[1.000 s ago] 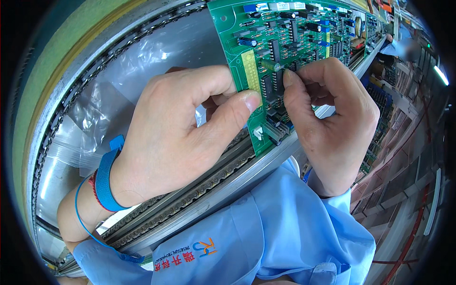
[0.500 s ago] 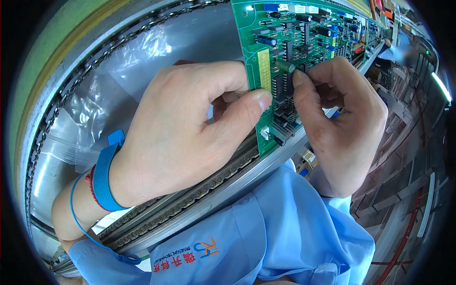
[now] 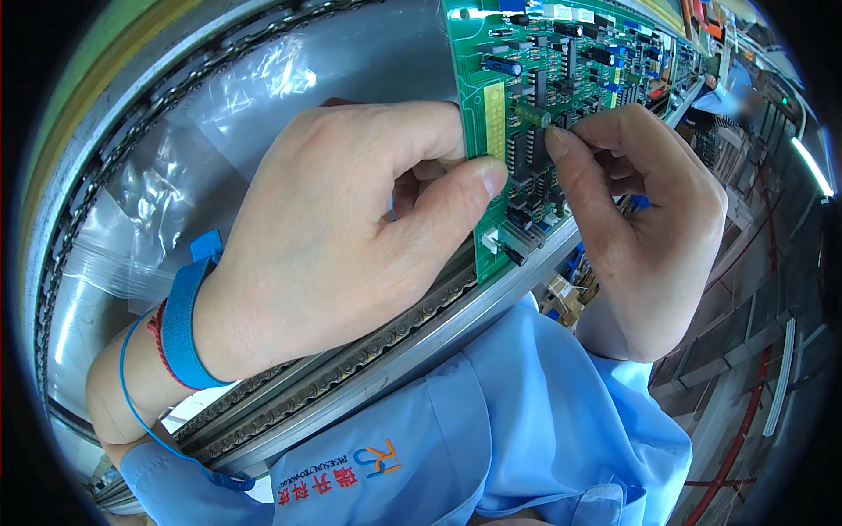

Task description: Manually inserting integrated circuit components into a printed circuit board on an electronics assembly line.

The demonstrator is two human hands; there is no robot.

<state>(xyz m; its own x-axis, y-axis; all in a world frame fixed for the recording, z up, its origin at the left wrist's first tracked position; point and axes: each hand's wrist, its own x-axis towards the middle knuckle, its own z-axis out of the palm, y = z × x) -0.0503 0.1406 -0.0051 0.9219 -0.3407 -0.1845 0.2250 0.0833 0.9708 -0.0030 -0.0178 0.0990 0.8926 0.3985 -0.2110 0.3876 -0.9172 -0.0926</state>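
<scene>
A green circuit board [image 3: 485,202], crowded with chips and small parts, stands over the rail of a chain conveyor. Its left edge is held by my left hand [image 3: 351,219], thumb on the face beside a yellow strip [image 3: 495,118] and fingers behind the board. My right hand [image 3: 645,210] is closed in a pinch over the board. Its thumb and index fingertips are right by the end of a green cylindrical component [image 3: 531,115]. Whatever lies between those fingertips is hidden. Dark chips [image 3: 529,153] sit just left of them.
Chains [image 3: 351,355] run along the metal rail [image 3: 421,346] in front of me and along the far side. Clear plastic bags [image 3: 167,188] lie between them. A blue wrist strap [image 3: 193,333] with a cord circles my left wrist. Another person [image 3: 732,101] is at the far right.
The board appears slightly further right and higher. My right hand has shifted a little to the right, still pinched by the green component. My left hand keeps its hold on the board's edge.
</scene>
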